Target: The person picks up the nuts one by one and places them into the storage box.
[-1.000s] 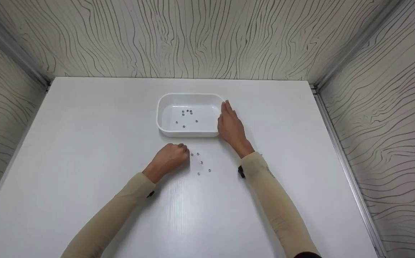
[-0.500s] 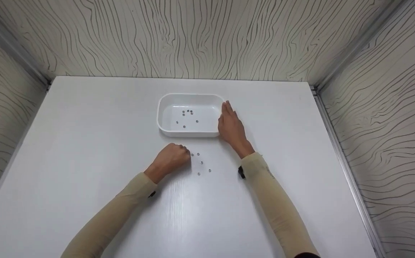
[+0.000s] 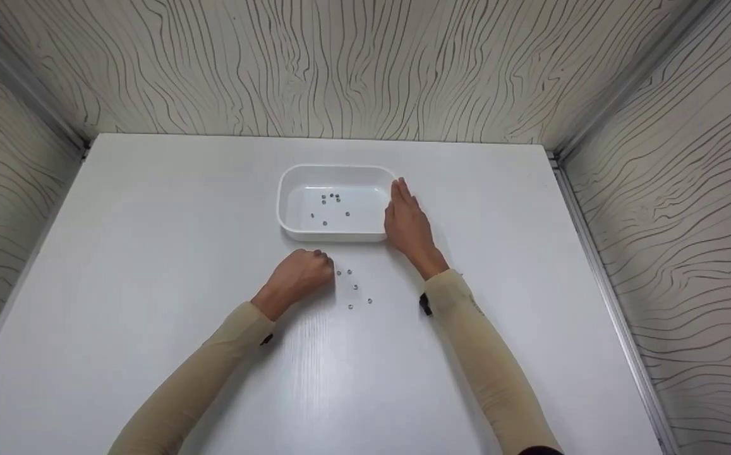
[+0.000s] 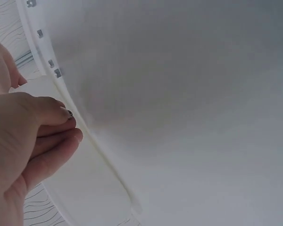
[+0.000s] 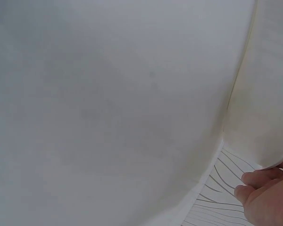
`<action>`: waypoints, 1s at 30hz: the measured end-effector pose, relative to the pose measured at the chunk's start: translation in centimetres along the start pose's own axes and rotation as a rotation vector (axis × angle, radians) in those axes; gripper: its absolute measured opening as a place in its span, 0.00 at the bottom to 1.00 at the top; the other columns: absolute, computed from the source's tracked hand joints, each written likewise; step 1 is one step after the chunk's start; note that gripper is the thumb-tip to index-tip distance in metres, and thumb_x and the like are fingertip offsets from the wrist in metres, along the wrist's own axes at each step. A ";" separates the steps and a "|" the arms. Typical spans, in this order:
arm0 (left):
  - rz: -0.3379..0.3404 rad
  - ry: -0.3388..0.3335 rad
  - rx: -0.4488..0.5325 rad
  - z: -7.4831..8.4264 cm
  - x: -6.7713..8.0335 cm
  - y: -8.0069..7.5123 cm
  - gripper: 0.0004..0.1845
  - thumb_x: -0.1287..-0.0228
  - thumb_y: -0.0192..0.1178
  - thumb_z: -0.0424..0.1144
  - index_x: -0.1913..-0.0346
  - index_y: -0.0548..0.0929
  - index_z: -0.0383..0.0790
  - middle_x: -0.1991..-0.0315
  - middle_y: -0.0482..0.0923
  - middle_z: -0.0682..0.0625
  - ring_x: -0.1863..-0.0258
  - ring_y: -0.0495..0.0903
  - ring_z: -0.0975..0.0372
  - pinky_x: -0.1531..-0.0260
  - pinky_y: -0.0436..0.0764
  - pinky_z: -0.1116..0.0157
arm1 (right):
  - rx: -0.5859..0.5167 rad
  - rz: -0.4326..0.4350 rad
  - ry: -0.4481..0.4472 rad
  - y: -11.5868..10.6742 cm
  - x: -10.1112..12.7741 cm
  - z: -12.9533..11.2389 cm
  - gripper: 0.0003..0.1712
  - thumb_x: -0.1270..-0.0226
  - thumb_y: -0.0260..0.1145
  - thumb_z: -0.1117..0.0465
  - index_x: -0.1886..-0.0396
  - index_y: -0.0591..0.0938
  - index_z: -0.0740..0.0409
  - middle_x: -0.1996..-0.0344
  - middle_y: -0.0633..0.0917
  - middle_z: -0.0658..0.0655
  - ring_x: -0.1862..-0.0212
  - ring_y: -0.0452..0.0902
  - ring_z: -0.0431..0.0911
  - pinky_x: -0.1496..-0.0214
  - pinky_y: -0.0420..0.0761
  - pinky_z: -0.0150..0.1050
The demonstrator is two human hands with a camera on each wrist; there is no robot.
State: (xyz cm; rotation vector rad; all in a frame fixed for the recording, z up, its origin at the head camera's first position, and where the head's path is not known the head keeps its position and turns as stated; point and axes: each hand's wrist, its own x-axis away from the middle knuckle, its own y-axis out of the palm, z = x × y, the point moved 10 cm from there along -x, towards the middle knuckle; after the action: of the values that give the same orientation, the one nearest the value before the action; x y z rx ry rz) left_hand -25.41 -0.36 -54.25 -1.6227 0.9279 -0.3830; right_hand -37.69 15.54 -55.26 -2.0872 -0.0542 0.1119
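A white plastic bin (image 3: 289,218) stands mid-table with several small metal nuts (image 3: 330,199) inside. More loose nuts (image 3: 352,287) lie on the table just in front of it. My left hand (image 3: 322,262) rests beside them with its fingers curled. In the left wrist view, the fingertips (image 4: 66,117) pinch a small dark nut (image 4: 70,113). My right hand (image 3: 403,205) lies flat, with straight fingers against the bin's right wall. Only its fingertips (image 5: 259,186) show in the right wrist view.
The white table (image 3: 150,240) is boxed in by patterned walls at the back (image 3: 340,63) and on both sides. A few loose nuts (image 4: 51,62) show in the left wrist view. Both forearms wear beige sleeves.
My left hand has shifted very slightly up and to the left. The right hand, the bin and the loose nuts have not moved.
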 end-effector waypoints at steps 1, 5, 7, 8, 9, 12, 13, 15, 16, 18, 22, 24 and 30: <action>0.005 -0.002 -0.005 -0.1 0.0 -0.1 0.05 0.40 0.71 0.27 0.70 0.91 0.40 0.76 0.88 0.50 0.82 0.79 0.62 0.85 0.81 0.64 | -0.003 -0.003 0.002 0.0 0.0 0.0 0.33 0.14 0.45 0.58 0.16 0.56 0.65 0.14 0.55 0.61 0.14 0.53 0.54 0.11 0.56 0.51; 0.027 0.007 -0.028 -0.3 -0.1 -0.6 0.03 0.39 0.71 0.27 0.67 0.91 0.37 0.75 0.87 0.49 0.81 0.79 0.61 0.84 0.82 0.64 | -0.003 -0.007 0.008 0.0 0.0 0.0 0.33 0.14 0.45 0.58 0.16 0.56 0.64 0.14 0.54 0.60 0.14 0.52 0.54 0.11 0.55 0.50; 0.038 0.014 -0.035 -0.3 -0.1 -1.0 0.03 0.40 0.71 0.27 0.66 0.90 0.37 0.75 0.87 0.48 0.81 0.79 0.61 0.84 0.82 0.64 | -0.007 -0.007 0.008 0.0 0.0 0.1 0.33 0.14 0.45 0.58 0.16 0.56 0.64 0.14 0.54 0.60 0.14 0.52 0.54 0.11 0.55 0.50; 0.041 0.017 -0.039 -0.3 -0.1 -1.1 0.03 0.40 0.71 0.27 0.66 0.90 0.37 0.75 0.86 0.48 0.81 0.79 0.61 0.84 0.82 0.64 | -0.006 -0.007 0.006 0.0 0.0 0.1 0.33 0.13 0.44 0.58 0.16 0.56 0.64 0.14 0.54 0.61 0.14 0.52 0.54 0.11 0.55 0.50; 0.043 0.020 -0.045 -0.3 -0.1 -1.2 0.02 0.39 0.71 0.27 0.65 0.90 0.36 0.74 0.86 0.48 0.80 0.79 0.62 0.83 0.82 0.64 | -0.009 -0.006 0.005 -0.1 0.0 0.1 0.33 0.13 0.44 0.58 0.16 0.56 0.65 0.14 0.54 0.61 0.14 0.52 0.54 0.11 0.55 0.50; 0.054 0.022 -0.056 -0.4 -0.2 -1.7 0.02 0.38 0.71 0.28 0.63 0.90 0.36 0.73 0.86 0.48 0.80 0.80 0.62 0.82 0.83 0.64 | -0.015 -0.005 -0.002 -0.1 0.0 0.0 0.33 0.13 0.44 0.58 0.16 0.56 0.65 0.14 0.54 0.61 0.14 0.52 0.53 0.11 0.54 0.49; 0.060 0.022 -0.055 -0.5 -0.2 -1.8 0.03 0.39 0.72 0.28 0.63 0.91 0.36 0.73 0.87 0.48 0.79 0.81 0.62 0.81 0.84 0.65 | -0.017 -0.004 -0.004 -0.1 0.0 0.0 0.33 0.13 0.44 0.58 0.16 0.56 0.65 0.14 0.55 0.61 0.14 0.52 0.53 0.11 0.54 0.49; 0.071 0.018 -0.045 -0.6 -0.4 -2.1 0.04 0.39 0.72 0.27 0.62 0.91 0.36 0.72 0.87 0.49 0.77 0.82 0.61 0.78 0.85 0.66 | -0.019 -0.001 -0.006 -0.1 0.0 0.0 0.33 0.14 0.44 0.58 0.16 0.56 0.65 0.14 0.55 0.61 0.14 0.52 0.54 0.11 0.54 0.49; 0.078 0.013 -0.032 -0.7 -0.4 -2.3 0.04 0.39 0.72 0.27 0.62 0.91 0.36 0.70 0.88 0.49 0.75 0.84 0.61 0.75 0.86 0.66 | -0.019 -0.001 -0.008 -0.1 0.0 0.0 0.33 0.14 0.44 0.58 0.16 0.56 0.65 0.14 0.55 0.62 0.14 0.52 0.54 0.11 0.54 0.49; 0.091 -0.002 0.006 -1.0 -0.5 -2.6 0.05 0.38 0.71 0.27 0.61 0.91 0.37 0.68 0.89 0.49 0.71 0.86 0.60 0.70 0.88 0.66 | -0.020 0.001 -0.008 -0.1 0.1 0.0 0.33 0.14 0.44 0.58 0.16 0.56 0.65 0.14 0.55 0.62 0.14 0.53 0.55 0.11 0.55 0.50; 0.105 -0.045 0.097 -1.7 -0.7 -3.2 0.06 0.34 0.69 0.27 0.59 0.92 0.38 0.62 0.91 0.49 0.67 0.89 0.59 0.66 0.89 0.65 | -0.015 0.009 -0.016 -0.1 0.2 -0.1 0.33 0.14 0.44 0.58 0.17 0.56 0.66 0.15 0.55 0.62 0.15 0.54 0.56 0.11 0.56 0.50; 0.113 -0.062 0.152 -2.0 -0.8 -3.4 0.06 0.33 0.68 0.27 0.59 0.92 0.39 0.61 0.92 0.48 0.68 0.90 0.60 0.67 0.89 0.65 | -0.005 0.016 -0.025 -0.1 0.2 -0.1 0.32 0.14 0.44 0.58 0.17 0.57 0.66 0.15 0.56 0.63 0.15 0.54 0.56 0.12 0.57 0.51; 0.079 -0.222 0.696 -4.3 -1.5 -2.9 0.11 0.33 0.63 0.23 0.58 0.93 0.37 0.59 0.92 0.46 0.68 0.81 0.62 0.65 0.85 0.65 | 0.010 0.021 -0.037 -0.2 0.2 -0.4 0.32 0.14 0.45 0.58 0.17 0.58 0.66 0.15 0.57 0.63 0.15 0.54 0.54 0.12 0.58 0.51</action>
State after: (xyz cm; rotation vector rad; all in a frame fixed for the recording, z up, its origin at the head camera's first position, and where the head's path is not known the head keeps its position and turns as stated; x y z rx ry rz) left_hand -28.21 -2.10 -50.02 -0.9634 0.5922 -0.4043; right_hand -37.46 15.33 -54.87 -2.0760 -0.0536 0.1637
